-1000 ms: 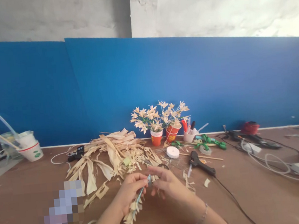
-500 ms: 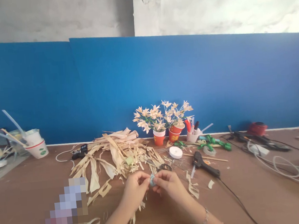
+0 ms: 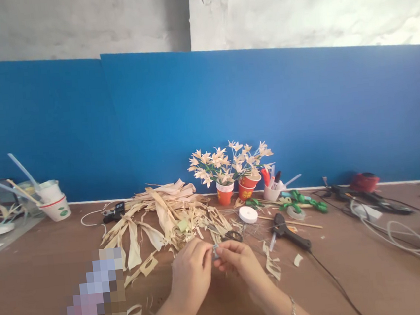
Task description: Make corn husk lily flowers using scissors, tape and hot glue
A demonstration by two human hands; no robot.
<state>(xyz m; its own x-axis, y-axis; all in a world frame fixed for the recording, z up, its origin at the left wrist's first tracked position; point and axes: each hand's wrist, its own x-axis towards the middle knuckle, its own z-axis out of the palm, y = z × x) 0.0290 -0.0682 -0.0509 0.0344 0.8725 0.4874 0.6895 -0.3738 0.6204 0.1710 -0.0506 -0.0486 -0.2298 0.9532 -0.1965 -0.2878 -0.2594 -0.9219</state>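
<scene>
A small pale-blue piece [image 3: 215, 251], too small for me to tell its kind, is pinched between the fingertips of both hands above the front of the table. My left hand [image 3: 193, 265] is closed on it from the left, its back turned toward me and hiding most of the fingers. From the right, my right hand [image 3: 239, 259] grips it between thumb and forefinger. Just beyond the fingertips lie dark-handled scissors [image 3: 234, 235]. Pale dried husks [image 3: 163, 216] are heaped behind my left hand, and a black glue gun [image 3: 291, 234] rests to the right of my right hand.
Pale husk flowers [image 3: 228, 161] stand in red paper cups [image 3: 225, 194] against the blue partition [image 3: 154, 113]. Nearby are a white spool [image 3: 248, 214], green ribbon pieces [image 3: 303, 199] and a pen cup [image 3: 272, 192]. White cables [image 3: 399, 238] lie right; a white cup [image 3: 56, 210] stands left.
My left hand has turned so that its back shows more, and its fingers cover more of the pale-blue piece. The whole view has shifted slightly.
</scene>
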